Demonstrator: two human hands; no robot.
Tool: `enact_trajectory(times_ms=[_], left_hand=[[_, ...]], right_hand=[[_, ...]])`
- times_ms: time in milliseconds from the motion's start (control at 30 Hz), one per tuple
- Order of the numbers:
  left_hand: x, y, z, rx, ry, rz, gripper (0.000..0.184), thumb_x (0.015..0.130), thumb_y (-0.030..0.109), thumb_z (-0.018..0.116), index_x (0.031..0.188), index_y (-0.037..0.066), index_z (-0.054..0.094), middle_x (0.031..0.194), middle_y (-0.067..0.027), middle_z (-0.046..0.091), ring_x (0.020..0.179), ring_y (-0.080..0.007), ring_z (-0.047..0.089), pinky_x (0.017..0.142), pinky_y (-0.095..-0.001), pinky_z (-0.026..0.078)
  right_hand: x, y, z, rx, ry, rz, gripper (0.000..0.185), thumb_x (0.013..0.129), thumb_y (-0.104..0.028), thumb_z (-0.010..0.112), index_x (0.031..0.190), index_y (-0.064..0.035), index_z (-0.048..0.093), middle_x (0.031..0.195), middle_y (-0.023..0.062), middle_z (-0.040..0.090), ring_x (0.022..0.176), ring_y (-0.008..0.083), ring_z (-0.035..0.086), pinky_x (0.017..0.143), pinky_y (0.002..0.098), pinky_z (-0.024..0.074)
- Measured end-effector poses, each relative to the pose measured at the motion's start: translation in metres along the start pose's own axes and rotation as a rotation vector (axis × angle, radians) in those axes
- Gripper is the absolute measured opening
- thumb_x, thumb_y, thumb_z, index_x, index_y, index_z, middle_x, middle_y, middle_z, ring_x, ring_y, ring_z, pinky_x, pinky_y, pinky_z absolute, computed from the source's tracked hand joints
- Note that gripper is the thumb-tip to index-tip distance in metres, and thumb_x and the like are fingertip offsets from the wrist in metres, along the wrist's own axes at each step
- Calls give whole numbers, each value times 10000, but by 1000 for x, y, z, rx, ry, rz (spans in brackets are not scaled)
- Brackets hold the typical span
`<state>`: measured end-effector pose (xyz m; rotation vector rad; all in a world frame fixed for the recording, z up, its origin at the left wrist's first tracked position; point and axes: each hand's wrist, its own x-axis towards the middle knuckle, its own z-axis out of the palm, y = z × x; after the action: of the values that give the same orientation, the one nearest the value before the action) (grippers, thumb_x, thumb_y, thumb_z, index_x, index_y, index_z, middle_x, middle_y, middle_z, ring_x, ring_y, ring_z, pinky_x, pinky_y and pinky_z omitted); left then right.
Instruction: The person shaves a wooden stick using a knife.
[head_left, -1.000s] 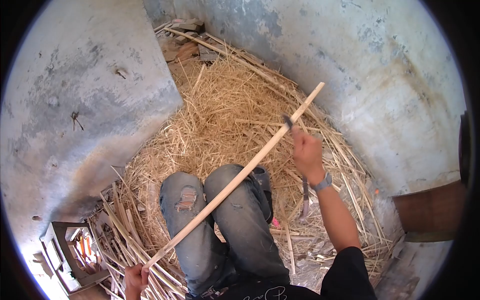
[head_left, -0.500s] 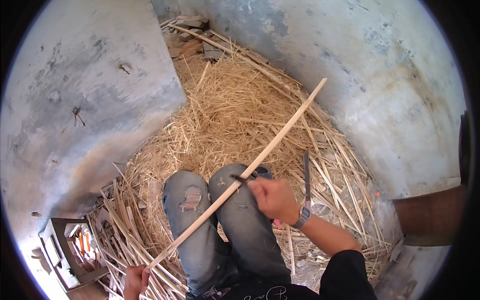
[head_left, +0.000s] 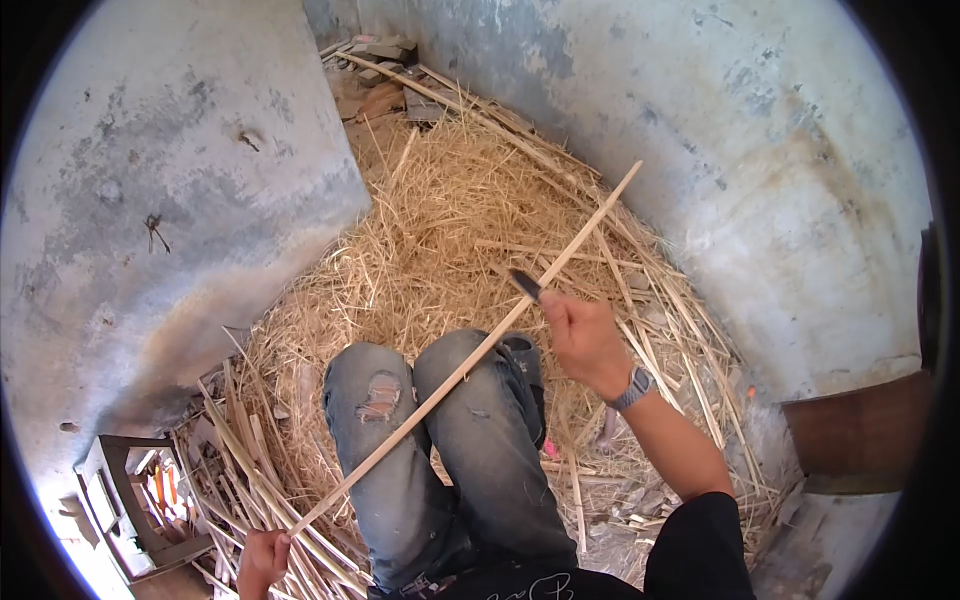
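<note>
A long pale bamboo strip lies slantwise across my knees, its far end raised toward the right wall. My left hand is closed around its near end, at the lower left. In my right hand is a knife with a short dark blade, the handle hidden in my fist. The blade crosses the upper half of the strip, beyond my knees; whether its edge touches cannot be made out. A small curl stands on the strip above my right knee.
Straw-like shavings cover the floor ahead. Loose strips are heaped at my left and along the right wall. A framed box-like object stands at lower left, a brown panel at right.
My right hand has moved up and away along the strip with the knife, from over my knee to beyond it. The strip's far end has dipped slightly; my left hand keeps its hold.
</note>
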<state>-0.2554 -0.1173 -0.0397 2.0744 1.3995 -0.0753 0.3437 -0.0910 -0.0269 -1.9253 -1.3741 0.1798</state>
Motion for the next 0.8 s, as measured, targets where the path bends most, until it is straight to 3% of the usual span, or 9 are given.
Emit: enact_trajectory(times_ms=[133,200,267,433,500,533,600,733,800], left_hand=[[4,3,-2,-11,54,64,531,1000,349,557,581,28,495,497,-201,433,468,-443,488,463,-476,383],[3,1,-1,7,54,55,515,985,344,577,585,27,510,503,-201,444,475,-443,493,467,-468,392],[2,5,0,-9,-4,-34,555,1020,420,502,602,56,488,527,-207,450,526,-472,460,559,-529,379],[-2,-3,15,1,79,-30,510,967,364,592,594,24,519,500,-196,458,466,-438,501,463,-463,401],[-2,-9,17,10,70,-34,510,966,370,593,595,27,523,500,-195,465,466,-437,504,462,-463,404],[-3,-10,19,18,91,-17,511,965,372,596,593,29,525,500,-194,468,466,-437,505,461,-463,406],[-4,-11,20,24,114,-3,511,963,375,599,592,31,527,499,-192,471,466,-436,506,460,-462,408],[-2,-10,20,12,89,11,521,984,382,566,597,35,528,496,-185,473,466,-439,514,475,-472,415],[-1,-11,21,4,64,19,538,1005,395,528,602,37,526,494,-179,473,469,-442,524,489,-482,421]], right_hand=[[24,10,-16,-39,53,93,561,1078,-424,489,785,16,678,548,193,523,473,352,523,510,448,421],[40,26,-31,-92,122,173,554,1081,-410,483,785,16,678,548,193,525,475,356,523,510,451,422],[49,33,-36,-123,147,200,538,1081,-380,482,778,20,675,545,203,521,476,352,523,513,455,424],[-15,-26,-10,-75,-125,91,475,1070,-371,500,805,-32,701,560,192,568,495,376,582,493,462,439],[-25,-30,-5,-59,-145,-64,447,1063,-310,555,834,44,705,531,198,527,431,221,475,455,375,373],[-20,-24,-5,-57,-144,-62,447,1063,-310,555,834,44,705,531,198,527,431,221,475,455,375,373],[1,3,-8,-87,110,50,415,1055,-367,547,857,-53,732,562,189,569,501,389,583,478,456,434],[27,32,-23,-155,163,151,405,1052,-374,558,885,-57,747,558,195,559,481,375,567,466,447,419],[7,13,-9,-44,33,156,409,1055,-367,551,876,-55,745,550,197,549,461,370,543,457,443,403]])
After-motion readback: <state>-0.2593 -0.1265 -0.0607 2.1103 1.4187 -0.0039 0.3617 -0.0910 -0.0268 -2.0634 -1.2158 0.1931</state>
